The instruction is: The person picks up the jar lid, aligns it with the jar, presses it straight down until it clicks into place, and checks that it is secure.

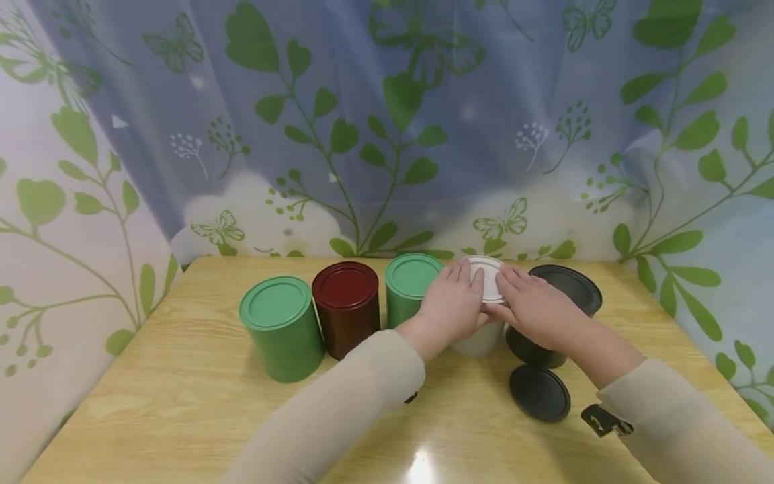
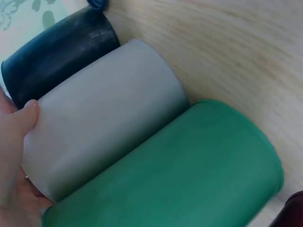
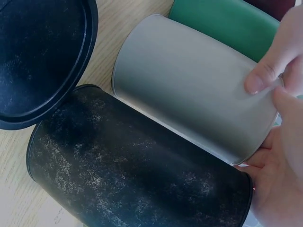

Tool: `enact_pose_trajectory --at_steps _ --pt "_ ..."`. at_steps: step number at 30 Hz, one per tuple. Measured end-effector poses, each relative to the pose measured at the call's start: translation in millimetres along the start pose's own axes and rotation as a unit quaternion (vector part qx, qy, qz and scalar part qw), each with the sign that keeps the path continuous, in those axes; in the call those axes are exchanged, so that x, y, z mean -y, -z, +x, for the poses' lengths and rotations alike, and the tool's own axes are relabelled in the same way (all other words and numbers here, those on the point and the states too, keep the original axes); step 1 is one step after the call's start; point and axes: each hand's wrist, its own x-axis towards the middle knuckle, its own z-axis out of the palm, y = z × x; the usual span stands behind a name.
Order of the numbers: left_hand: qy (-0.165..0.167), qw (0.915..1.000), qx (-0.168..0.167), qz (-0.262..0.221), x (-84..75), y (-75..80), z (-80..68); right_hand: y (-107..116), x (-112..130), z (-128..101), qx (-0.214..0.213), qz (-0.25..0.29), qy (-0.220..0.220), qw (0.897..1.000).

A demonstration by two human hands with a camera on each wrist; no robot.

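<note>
head view: white can stands upright, long axis vertical, lid beneath hands.

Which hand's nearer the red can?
Left. The left hand grips the white can at its top left, a green can between it and the red can; the right hand grips the white can's top right, farther off.

– See anything at the back?
– Yes, see a leaf-patterned curtain beyond a wood-grain table.
– And on the left?
– Can see a dark red can between two green cans.
</note>
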Motion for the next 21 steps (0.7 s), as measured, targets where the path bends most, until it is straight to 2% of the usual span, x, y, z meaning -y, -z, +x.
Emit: enact_pose_trajectory --at_steps 6,13,16,21 --pt "-0.009 0.9987 -0.047 0.016 -0.1 -1.1 -2.3 0.1 0.2 -0.8 -0.007 -0.02 0.0 1.0" --pt "-0.003 0.9936 -0.11 0.025 0.3 -2.5 -7.5 0.9 0.8 0.5 -0.01 -0.025 0.0 1.0" --pt "-0.014 0.9929 -0.116 0.021 0.7 -4.0 -10.5 0.7 1.1 -0.3 -0.003 -0.021 -0.005 1.0" --pt "-0.046 0.9944 -0.095 -0.001 2.7 -3.7 -21.7 -1.6 2.3 -1.7 0.005 -0.02 -0.008 1.0"
